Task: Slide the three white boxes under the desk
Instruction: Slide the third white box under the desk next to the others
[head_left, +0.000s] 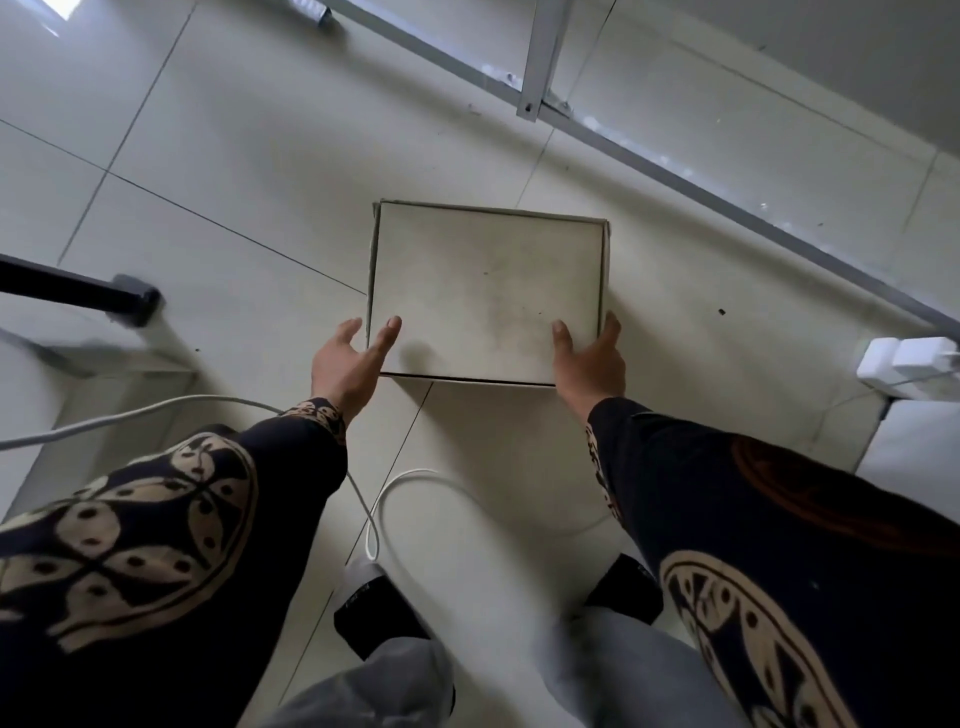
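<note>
While our left hand (349, 364) and right hand (589, 358) flank the white box (485, 291), spread open, perhaps touching, a white cable (395, 483) loops behind, desk frame (540, 57) ahead.

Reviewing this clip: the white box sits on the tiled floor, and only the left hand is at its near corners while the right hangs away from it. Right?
Not quite. In the head view both hands are at the white box: the left hand at its near left corner, the right hand at its near right corner. The box does sit on the tiled floor.
</note>
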